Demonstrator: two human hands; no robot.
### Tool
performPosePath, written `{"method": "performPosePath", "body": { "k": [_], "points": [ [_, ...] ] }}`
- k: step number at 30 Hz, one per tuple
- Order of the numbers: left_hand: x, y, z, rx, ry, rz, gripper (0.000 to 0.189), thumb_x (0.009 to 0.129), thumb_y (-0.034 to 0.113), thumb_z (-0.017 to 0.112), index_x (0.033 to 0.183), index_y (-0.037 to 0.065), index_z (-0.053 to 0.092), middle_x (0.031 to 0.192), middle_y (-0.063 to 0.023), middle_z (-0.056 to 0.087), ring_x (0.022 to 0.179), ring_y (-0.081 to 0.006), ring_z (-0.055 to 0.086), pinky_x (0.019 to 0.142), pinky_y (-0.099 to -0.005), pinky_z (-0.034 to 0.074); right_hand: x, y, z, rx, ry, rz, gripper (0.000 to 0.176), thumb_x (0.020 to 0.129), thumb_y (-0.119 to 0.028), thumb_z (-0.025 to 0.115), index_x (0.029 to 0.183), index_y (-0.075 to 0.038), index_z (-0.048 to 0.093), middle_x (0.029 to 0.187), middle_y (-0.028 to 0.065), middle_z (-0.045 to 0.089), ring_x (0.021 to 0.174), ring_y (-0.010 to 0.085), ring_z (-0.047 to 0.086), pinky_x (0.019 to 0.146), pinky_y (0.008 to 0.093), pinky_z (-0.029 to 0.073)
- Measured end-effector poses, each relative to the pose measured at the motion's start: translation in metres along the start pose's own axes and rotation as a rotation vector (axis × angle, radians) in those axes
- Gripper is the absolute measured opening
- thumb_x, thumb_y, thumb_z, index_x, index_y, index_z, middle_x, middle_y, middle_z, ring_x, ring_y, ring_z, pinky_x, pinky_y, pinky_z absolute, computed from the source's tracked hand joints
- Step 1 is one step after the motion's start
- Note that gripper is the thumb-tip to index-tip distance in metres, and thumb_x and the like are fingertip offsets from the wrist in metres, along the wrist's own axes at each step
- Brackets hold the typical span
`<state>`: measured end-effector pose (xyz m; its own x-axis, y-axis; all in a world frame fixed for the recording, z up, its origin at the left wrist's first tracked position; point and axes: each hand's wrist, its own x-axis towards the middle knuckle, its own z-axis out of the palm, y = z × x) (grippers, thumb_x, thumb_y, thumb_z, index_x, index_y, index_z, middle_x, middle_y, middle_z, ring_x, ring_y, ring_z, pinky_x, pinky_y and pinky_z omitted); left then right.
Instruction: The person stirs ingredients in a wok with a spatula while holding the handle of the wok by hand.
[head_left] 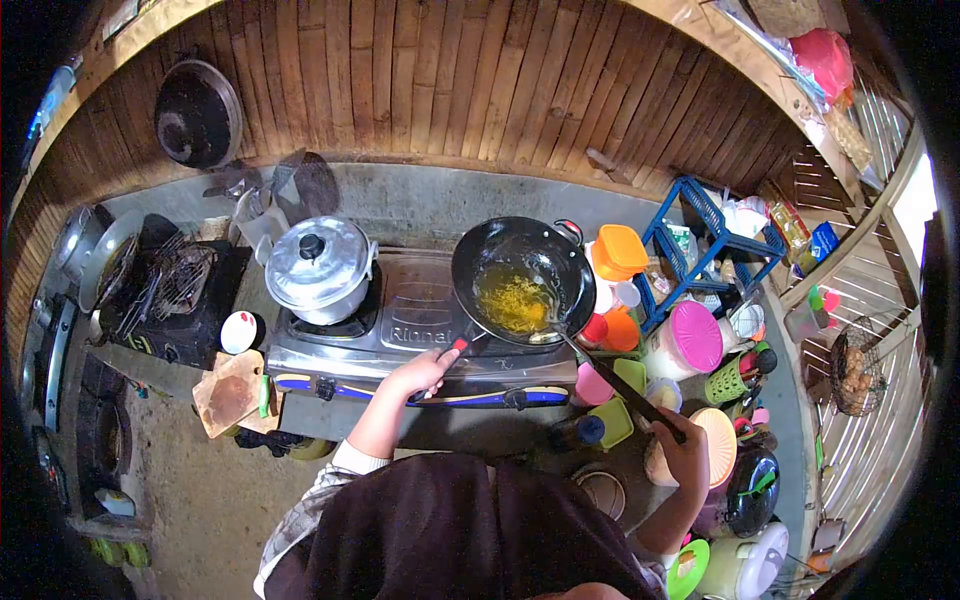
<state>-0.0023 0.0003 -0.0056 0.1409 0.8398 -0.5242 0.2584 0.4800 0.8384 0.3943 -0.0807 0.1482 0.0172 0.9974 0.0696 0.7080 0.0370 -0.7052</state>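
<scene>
A black wok [490,250] sits on the right burner of the gas stove [420,352]. In it lies a yellow, chopped or mashed food [515,303] with oily liquid around it. My left hand [423,375] is closed around the wok's handle, whose red part [459,345] shows beyond my fingers. With my right hand [684,455] I grip the long dark handle of a spatula [625,388]. The spatula's head reaches over the near right rim into the wok, at the edge of the food, and I cannot make out its full shape.
A lidded aluminium pot [318,270] occupies the left burner. Left of it are a cutting board [228,395] with a green-handled knife [264,396] and a white bowl [238,332]. Plastic containers, including a pink-lidded tub [695,335], crowd the right side near a blue rack [715,240].
</scene>
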Motion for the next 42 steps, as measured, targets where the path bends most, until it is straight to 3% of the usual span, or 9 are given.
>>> {"method": "performPosePath", "body": {
  "k": [10, 12, 16, 18, 21, 28, 31, 33, 42],
  "points": [
    [0.002, -0.003, 0.003, 0.013, 0.013, 0.019, 0.047, 0.092, 0.043, 0.041, 0.112, 0.000, 0.041, 0.056, -0.0020, 0.044, 0.041, -0.0103, 0.043, 0.037, -0.0253, 0.036, 0.004, -0.002, 0.002, 0.005, -0.040, 0.085, 0.027, 0.080, -0.009, 0.063, 0.104, 0.002, 0.062, 0.092, 0.0147, 0.066, 0.082, 0.0178, 0.061, 0.077, 0.0301, 0.047],
    [-0.002, -0.001, 0.004, 0.000, 0.007, 0.011, 0.047, 0.092, 0.043, 0.041, 0.112, 0.000, 0.041, 0.056, -0.0021, 0.045, 0.042, -0.0102, 0.043, 0.037, -0.0254, 0.036, 0.008, 0.009, 0.009, 0.037, -0.007, -0.013, 0.028, 0.080, -0.010, 0.062, 0.105, 0.002, 0.062, 0.076, 0.0039, 0.061, 0.066, 0.0085, 0.050, 0.062, 0.0241, 0.042],
    [-0.004, 0.002, 0.005, -0.020, 0.008, 0.011, 0.047, 0.093, 0.043, 0.041, 0.113, 0.000, 0.040, 0.056, -0.0017, 0.045, 0.042, -0.0101, 0.043, 0.038, -0.0255, 0.036, 0.016, 0.007, 0.021, 0.045, 0.001, 0.004, 0.028, 0.080, -0.011, 0.062, 0.105, 0.001, 0.062, 0.077, 0.0046, 0.062, 0.068, 0.0090, 0.052, 0.064, 0.0248, 0.044],
    [-0.002, 0.000, 0.005, 0.002, 0.017, 0.024, 0.048, 0.093, 0.043, 0.041, 0.114, 0.000, 0.039, 0.055, -0.0011, 0.044, 0.042, -0.0099, 0.043, 0.038, -0.0253, 0.036, 0.020, 0.002, 0.025, 0.037, -0.027, 0.088, 0.027, 0.081, -0.013, 0.063, 0.104, 0.001, 0.062, 0.090, 0.0129, 0.066, 0.081, 0.0138, 0.058, 0.075, 0.0296, 0.046],
    [-0.003, 0.000, 0.005, 0.005, 0.021, 0.025, 0.049, 0.093, 0.043, 0.041, 0.116, 0.000, 0.039, 0.055, -0.0010, 0.044, 0.042, -0.0099, 0.043, 0.038, -0.0251, 0.036, 0.027, -0.001, 0.034, 0.069, -0.043, -0.042, 0.026, 0.082, -0.013, 0.061, 0.104, 0.000, 0.062, 0.086, 0.0124, 0.066, 0.078, 0.0141, 0.059, 0.072, 0.0296, 0.047],
    [-0.001, -0.004, 0.006, -0.035, 0.010, 0.018, 0.044, 0.093, 0.042, 0.041, 0.114, 0.003, 0.040, 0.055, -0.0005, 0.043, 0.041, -0.0094, 0.042, 0.037, -0.0245, 0.034, 0.051, -0.003, 0.066, 0.083, -0.076, -0.079, 0.030, 0.081, -0.014, 0.063, 0.108, -0.001, 0.061, 0.086, 0.0080, 0.064, 0.077, 0.0116, 0.056, 0.071, 0.0259, 0.045],
    [0.000, -0.004, 0.006, -0.028, 0.001, 0.023, 0.052, 0.092, 0.043, 0.041, 0.118, -0.002, 0.040, 0.058, -0.0021, 0.046, 0.042, -0.0100, 0.044, 0.039, -0.0254, 0.038, 0.067, 0.010, 0.086, 0.138, -0.073, -0.219, 0.029, 0.082, -0.013, 0.060, 0.108, -0.001, 0.060, 0.090, 0.0164, 0.065, 0.086, 0.0202, 0.063, 0.078, 0.0309, 0.046],
    [-0.003, -0.001, 0.007, -0.032, 0.019, 0.025, 0.041, 0.093, 0.041, 0.041, 0.109, 0.004, 0.041, 0.055, -0.0004, 0.042, 0.042, -0.0094, 0.041, 0.036, -0.0247, 0.034, 0.075, 0.012, 0.096, 0.130, -0.056, -0.197, 0.031, 0.082, -0.017, 0.061, 0.109, -0.002, 0.059, 0.097, 0.0187, 0.063, 0.092, 0.0270, 0.063, 0.081, 0.0323, 0.046],
    [-0.006, 0.003, 0.008, -0.010, 0.037, 0.018, 0.044, 0.093, 0.044, 0.041, 0.104, 0.002, 0.043, 0.055, -0.0015, 0.044, 0.042, -0.0102, 0.043, 0.037, -0.0260, 0.036, 0.110, 0.024, 0.135, 0.153, 0.084, -0.259, 0.033, 0.082, -0.023, 0.061, 0.109, -0.003, 0.059, 0.097, 0.0210, 0.063, 0.094, 0.0310, 0.062, 0.079, 0.0344, 0.047]
  ]
}}
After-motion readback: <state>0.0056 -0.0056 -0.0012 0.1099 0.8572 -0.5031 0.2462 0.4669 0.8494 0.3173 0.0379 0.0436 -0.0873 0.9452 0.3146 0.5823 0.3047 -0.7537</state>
